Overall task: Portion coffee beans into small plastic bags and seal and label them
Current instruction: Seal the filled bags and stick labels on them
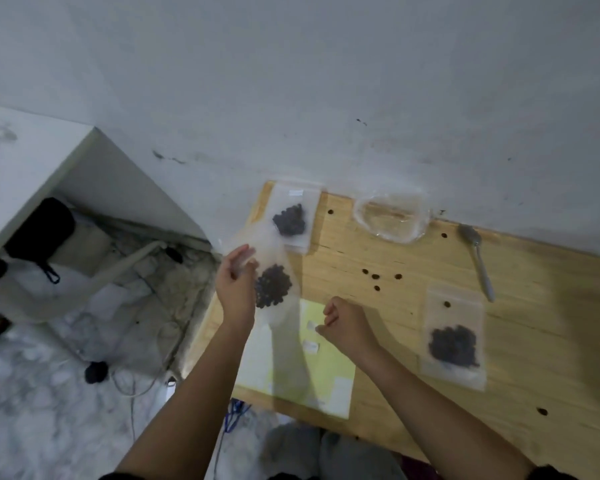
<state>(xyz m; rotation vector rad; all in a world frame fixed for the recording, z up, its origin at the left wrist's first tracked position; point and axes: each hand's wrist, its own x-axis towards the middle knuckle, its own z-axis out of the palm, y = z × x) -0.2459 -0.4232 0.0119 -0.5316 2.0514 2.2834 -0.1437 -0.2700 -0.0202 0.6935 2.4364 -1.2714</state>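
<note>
My left hand [237, 289] holds a small clear bag of coffee beans [272, 285] by its upper left edge, above the table's left side. My right hand [343, 325] hovers with curled fingers over a yellow label sheet [329, 372] that carries small white labels [310, 345]; whether it pinches a label I cannot tell. A labelled bag of beans [291, 216] lies at the table's far left corner. Another filled bag [452, 341] lies to the right. A metal spoon [478, 261] and an empty-looking large clear bag [392, 216] lie near the wall.
Several loose beans [374, 277] are scattered on the wooden table [551, 358]. Left of the table the floor holds cables, a white pipe and dark objects [39, 230] under a white shelf. The wall runs close behind the table.
</note>
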